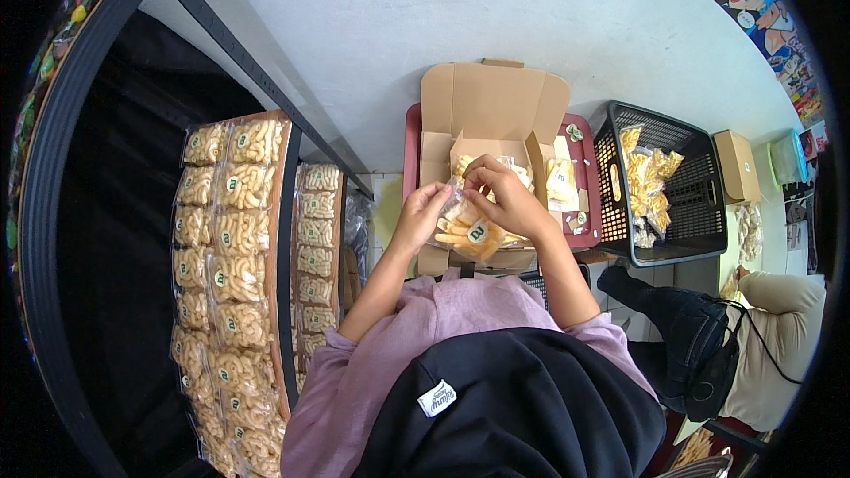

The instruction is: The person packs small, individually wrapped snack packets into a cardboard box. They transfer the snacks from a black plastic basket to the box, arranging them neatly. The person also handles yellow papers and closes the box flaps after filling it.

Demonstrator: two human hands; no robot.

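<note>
Between my hands is a clear plastic bag of stick-shaped snacks (473, 237), bearing a round label. The thumb and fingers of my left hand (423, 212) pinch its top edge on the left. My right hand (503, 197) has its fingers bent at the upper right of the bag; what the fingertips grasp is partly hidden. Behind the hands stands an open cardboard box (495, 103) with its lid raised against the wall. More bagged snacks show inside it. At its right, another labelled snack bag (561, 184) lies on the red tray (584, 146).
A black plastic crate (690, 212) with snack bags stands to the right, beside a small closed carton (736, 166). Wooden shelves at left carry rows of bagged snacks (242, 232). A dark metal post (226, 46) rises there. Another person (704, 338) sits at the right.
</note>
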